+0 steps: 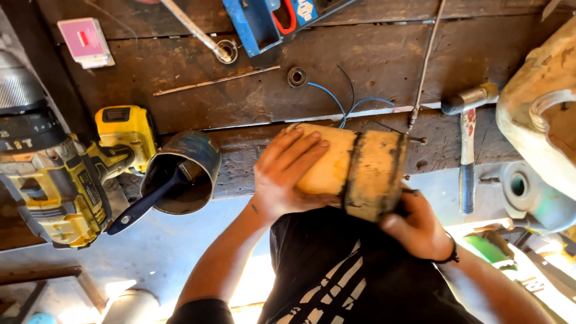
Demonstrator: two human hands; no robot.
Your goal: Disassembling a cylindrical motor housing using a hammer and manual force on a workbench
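Yellowish cylindrical part (351,168), grimy, with a dark groove round its middle, is held at the near edge of the wooden bench (384,60), just above the person's dark shirt.

Left hand (288,174) lies spread over the cylinder's left end, fingers (303,147) flat across its face, grasping it. Right hand (420,228) grips the lower right of the cylinder from beneath, fingers curled and mostly hidden behind it; black band at the wrist.

On the bench, left: yellow cordless drill (66,180), and beside it a dark metal can (192,165) tipped on its side with a blue-handled tool (144,207) sticking out. Right: hammer (468,132) with metal head, handle pointing toward the person. Blue wires (342,105) run just behind the cylinder. Small steel ring (296,76) further back, pink box (86,41) at the far left corner.
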